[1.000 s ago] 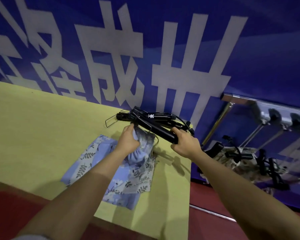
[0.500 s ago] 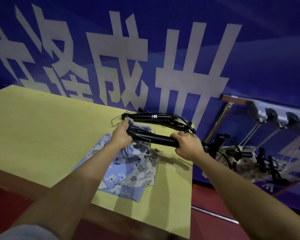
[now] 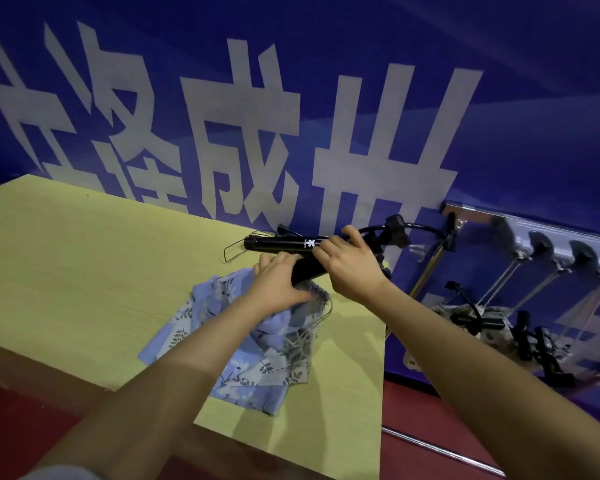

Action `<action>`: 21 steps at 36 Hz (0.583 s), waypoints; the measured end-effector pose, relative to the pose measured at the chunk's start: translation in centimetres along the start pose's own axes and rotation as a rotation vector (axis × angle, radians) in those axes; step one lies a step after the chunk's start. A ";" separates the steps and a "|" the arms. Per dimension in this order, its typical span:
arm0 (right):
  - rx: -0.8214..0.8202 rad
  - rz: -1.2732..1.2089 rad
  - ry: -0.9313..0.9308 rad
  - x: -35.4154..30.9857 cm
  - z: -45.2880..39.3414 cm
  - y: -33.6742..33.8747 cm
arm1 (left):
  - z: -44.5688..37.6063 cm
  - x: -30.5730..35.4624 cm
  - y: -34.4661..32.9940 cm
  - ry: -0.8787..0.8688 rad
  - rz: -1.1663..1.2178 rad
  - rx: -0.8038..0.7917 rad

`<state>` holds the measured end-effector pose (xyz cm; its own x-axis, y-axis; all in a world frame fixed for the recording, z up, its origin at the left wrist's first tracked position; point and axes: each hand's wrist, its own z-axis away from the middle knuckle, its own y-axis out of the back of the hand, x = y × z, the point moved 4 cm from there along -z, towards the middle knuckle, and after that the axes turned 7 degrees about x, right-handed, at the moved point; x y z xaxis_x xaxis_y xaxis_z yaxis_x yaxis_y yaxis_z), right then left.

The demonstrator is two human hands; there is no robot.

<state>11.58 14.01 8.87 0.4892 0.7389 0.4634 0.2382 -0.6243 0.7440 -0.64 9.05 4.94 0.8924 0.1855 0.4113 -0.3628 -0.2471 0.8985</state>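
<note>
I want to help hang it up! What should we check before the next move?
1. Right hand grips the black hanger: ok.
2. Left hand holds the blue floral cloth up at the hanger: ok.
3. Cloth edge caught in the hanger's clips: cannot tell, the hands hide it.
4. Rest of the cloth lies on the yellow table, not over its edge: ok.
5. Second hanger out of the way: not ok, it lies close behind, by the right hand's fingers.
</note>
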 end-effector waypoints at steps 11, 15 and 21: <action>0.371 -0.159 -0.092 -0.5 -0.2 0.4 | -1.1 -1.6 0.9 0.198 0.109 0.237; 0.059 -0.383 -0.290 -1.0 0.2 -1.7 | -1.3 -2.3 1.7 0.226 0.175 0.291; -0.497 -0.653 -0.579 -2.1 0.9 -5.4 | -1.0 -2.4 2.9 0.272 0.289 0.382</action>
<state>10.06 15.58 3.47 0.7519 0.5794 -0.3146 0.2929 0.1339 0.9467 -4.13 8.88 6.74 0.6514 0.2855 0.7030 -0.4139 -0.6429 0.6445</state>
